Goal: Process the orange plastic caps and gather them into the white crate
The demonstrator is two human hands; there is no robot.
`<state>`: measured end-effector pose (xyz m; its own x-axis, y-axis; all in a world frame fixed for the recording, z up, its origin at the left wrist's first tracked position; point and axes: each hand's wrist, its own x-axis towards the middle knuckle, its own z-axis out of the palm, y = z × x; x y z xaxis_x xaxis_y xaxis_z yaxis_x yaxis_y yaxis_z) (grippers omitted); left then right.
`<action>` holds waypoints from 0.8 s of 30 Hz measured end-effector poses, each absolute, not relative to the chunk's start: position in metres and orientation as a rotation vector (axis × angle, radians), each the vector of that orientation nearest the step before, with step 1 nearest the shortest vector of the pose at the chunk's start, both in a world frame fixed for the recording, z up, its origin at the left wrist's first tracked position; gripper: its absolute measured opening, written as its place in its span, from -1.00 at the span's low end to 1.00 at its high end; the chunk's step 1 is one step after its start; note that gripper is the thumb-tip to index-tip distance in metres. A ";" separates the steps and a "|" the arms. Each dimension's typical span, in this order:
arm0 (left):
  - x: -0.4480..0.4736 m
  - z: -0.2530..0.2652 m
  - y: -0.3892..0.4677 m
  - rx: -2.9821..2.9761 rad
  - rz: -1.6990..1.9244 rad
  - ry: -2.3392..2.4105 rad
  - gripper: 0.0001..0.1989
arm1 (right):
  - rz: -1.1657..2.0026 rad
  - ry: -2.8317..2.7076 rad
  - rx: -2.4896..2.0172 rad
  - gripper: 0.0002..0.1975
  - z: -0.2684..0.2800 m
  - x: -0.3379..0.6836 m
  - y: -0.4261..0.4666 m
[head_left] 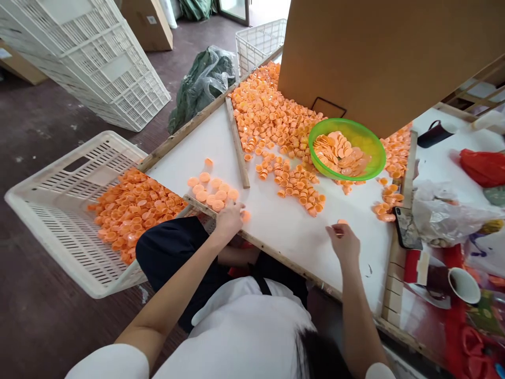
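Note:
My left hand is low over the white tabletop at its near edge, fingers curled together. At its fingertips shows a round orange cap, seemingly gripped. Just beyond that hand lies a group of round orange caps, flat side up. Farther right, my right hand pinches a thin orange disc, partly hidden by the fingers. Loose orange cups lie between the hands, many with their hollow side showing. Behind them a green bowl holds flat orange discs.
A white crate at left holds many orange pieces. A wooden strip divides the tabletop, with a large orange heap beyond it. A cardboard box stands behind. At right are a phone and a mug.

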<state>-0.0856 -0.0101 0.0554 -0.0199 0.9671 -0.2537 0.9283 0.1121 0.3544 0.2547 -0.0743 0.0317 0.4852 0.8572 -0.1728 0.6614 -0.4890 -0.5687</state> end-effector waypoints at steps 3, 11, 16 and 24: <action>-0.072 0.068 -0.007 1.936 0.249 1.981 -0.70 | 0.354 -1.236 -2.422 -0.61 0.021 0.291 -0.088; 0.090 0.035 0.012 2.275 0.438 1.220 -0.72 | 0.428 -1.189 -2.414 -0.63 -0.007 0.288 -0.095; 0.107 0.013 0.015 2.445 0.292 1.166 -0.82 | 0.500 -1.153 -2.415 -0.58 -0.005 0.292 -0.096; 0.042 0.032 -0.014 2.080 0.310 1.224 -0.65 | 0.643 -1.124 -2.318 -0.58 0.002 0.281 -0.093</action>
<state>0.0418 -0.0140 0.0321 0.5263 0.8394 -0.1359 0.6737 -0.3141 0.6689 0.2809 -0.0929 0.0024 0.5520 0.8094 -0.2004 0.5828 -0.5464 -0.6015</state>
